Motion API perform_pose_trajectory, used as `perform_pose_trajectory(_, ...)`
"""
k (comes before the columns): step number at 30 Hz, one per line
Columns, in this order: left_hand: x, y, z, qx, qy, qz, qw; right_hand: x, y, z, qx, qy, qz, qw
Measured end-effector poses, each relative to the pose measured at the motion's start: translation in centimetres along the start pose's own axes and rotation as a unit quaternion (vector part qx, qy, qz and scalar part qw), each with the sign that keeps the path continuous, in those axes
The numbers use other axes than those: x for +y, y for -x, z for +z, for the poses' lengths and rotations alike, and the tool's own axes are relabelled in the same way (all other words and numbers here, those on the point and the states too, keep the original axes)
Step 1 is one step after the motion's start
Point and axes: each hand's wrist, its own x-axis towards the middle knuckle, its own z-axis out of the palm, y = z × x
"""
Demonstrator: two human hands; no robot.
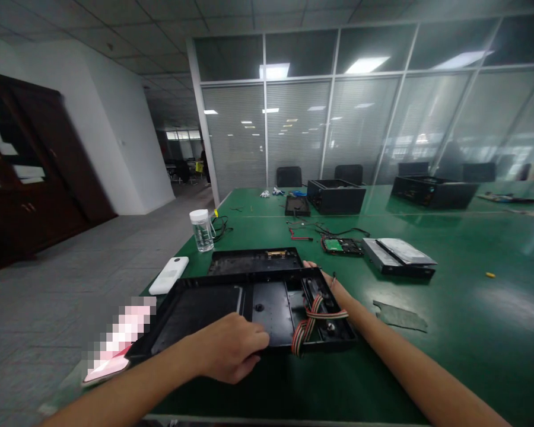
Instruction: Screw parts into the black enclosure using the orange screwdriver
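A shallow black computer case panel (271,314) is tilted up a little over the near part of the table, its hollow side towards me. Striped ribbon cables (311,320) hang from its right end. My left hand (237,347) is closed at the near edge, with the index finger above the rim and the thumb below it. At the far right corner, my right hand (321,274) grips the panel from behind; most of its fingers are hidden. Just beyond lies a second black panel (244,261), partly covered by the first.
On the green table (471,344) are a white-lidded bottle (202,231), a white case (169,275), a pixelated phone (109,367), a silver drive (400,258), a green circuit board (338,245) and a grey scrap (400,316). Black computer cases (337,197) stand farther back.
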Motion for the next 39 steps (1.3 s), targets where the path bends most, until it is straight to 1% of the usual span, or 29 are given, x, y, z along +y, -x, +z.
perform_pose_trajectory(2, 0.1, -0.1, 1.0, -0.006, 0.005, 0.009, 1.000, 2.1, -0.1, -0.5, 0.011, 0.060, 0.023, 0.998)
perform_pose_trajectory(4, 0.0, -0.4, 2.1, -0.009, 0.007, 0.018, 1.000, 4.5, -0.1, -1.3, 0.014, 0.144, 0.091, 0.985)
perform_pose_trajectory(6, -0.3, -0.8, 3.2, -0.015, 0.007, 0.027, 0.999, 6.7, 0.2, -2.2, 0.003, 0.199, 0.168, 0.966)
perform_pose_trajectory(8, -0.7, -1.3, 4.0, -0.024, 0.006, 0.029, 0.999, 8.1, 0.4, -2.9, 0.002, 0.209, 0.206, 0.956)
perform_pose_trajectory(10, -1.1, -1.6, 4.3, -0.036, 0.010, 0.021, 0.999, 8.6, 0.5, -3.3, 0.022, 0.189, 0.200, 0.961)
perform_pose_trajectory(12, -1.7, -1.9, 4.1, -0.053, 0.018, -0.005, 0.998, 8.1, 0.5, -3.4, 0.046, 0.163, 0.187, 0.968)
perform_pose_trajectory(14, -2.7, -2.4, 3.3, -0.091, 0.045, -0.046, 0.994, 7.3, 0.2, -3.3, 0.061, 0.145, 0.189, 0.969)
perform_pose_trajectory(16, -4.2, -3.3, 2.3, -0.137, 0.096, -0.075, 0.983, 6.4, 0.0, -3.1, 0.065, 0.140, 0.197, 0.968)
perform_pose_trajectory(17, -5.2, -4.0, 2.0, -0.144, 0.118, -0.079, 0.979, 6.1, -0.1, -2.9, 0.064, 0.140, 0.196, 0.969)
perform_pose_trajectory(18, -6.3, -4.8, 1.8, -0.131, 0.126, -0.069, 0.981, 5.8, -0.1, -2.8, 0.061, 0.141, 0.190, 0.970)
perform_pose_trajectory(19, -7.5, -5.7, 1.9, -0.081, 0.101, -0.060, 0.990, 5.5, -0.2, -2.7, 0.057, 0.142, 0.182, 0.971)
perform_pose_trajectory(20, -8.7, -6.5, 2.2, -0.010, 0.043, -0.059, 0.997, 5.4, -0.2, -2.5, 0.052, 0.142, 0.171, 0.973)
perform_pose_trajectory(21, -9.8, -7.4, 2.7, 0.036, -0.025, -0.051, 0.998, 5.2, -0.2, -2.4, 0.047, 0.143, 0.163, 0.975)
perform_pose_trajectory(22, -10.9, -8.2, 3.3, 0.057, -0.085, -0.031, 0.994, 5.1, -0.3, -2.4, 0.041, 0.145, 0.158, 0.976)
perform_pose_trajectory(23, -11.8, -8.8, 4.0, 0.066, -0.129, -0.002, 0.990, 5.1, -0.3, -2.3, 0.033, 0.147, 0.157, 0.976)
perform_pose_trajectory(26, -13.6, -9.7, 5.9, 0.084, -0.200, 0.080, 0.973, 5.0, -0.4, -2.3, 0.020, 0.150, 0.163, 0.975)
perform_pose_trajectory(28, -14.0, -9.7, 6.6, 0.106, -0.215, 0.108, 0.965, 4.9, -0.4, -2.5, 0.024, 0.145, 0.162, 0.976)
perform_pose_trajectory(30, -13.9, -9.5, 6.7, 0.119, -0.212, 0.107, 0.964, 4.8, -0.4, -2.7, 0.029, 0.138, 0.161, 0.977)
perform_pose_trajectory(32, -13.6, -9.5, 6.4, 0.118, -0.195, 0.078, 0.971, 4.5, -0.4, -2.9, 0.032, 0.126, 0.159, 0.979)
perform_pose_trajectory(34, -13.0, -9.9, 5.8, 0.112, -0.168, 0.032, 0.979, 4.0, -0.5, -2.9, 0.028, 0.088, 0.144, 0.985)
perform_pose_trajectory(35, -12.6, -10.2, 5.4, 0.106, -0.153, 0.011, 0.982, 3.6, -0.5, -2.8, 0.017, 0.053, 0.133, 0.990)
perform_pose_trajectory(37, -11.7, -11.1, 4.8, 0.095, -0.129, -0.016, 0.987, 2.9, -0.6, -2.4, -0.028, -0.050, 0.116, 0.992)
perform_pose_trajectory(39, -10.7, -12.3, 4.2, 0.079, -0.111, -0.023, 0.990, 2.3, -0.7, -1.8, -0.086, -0.154, 0.116, 0.978)
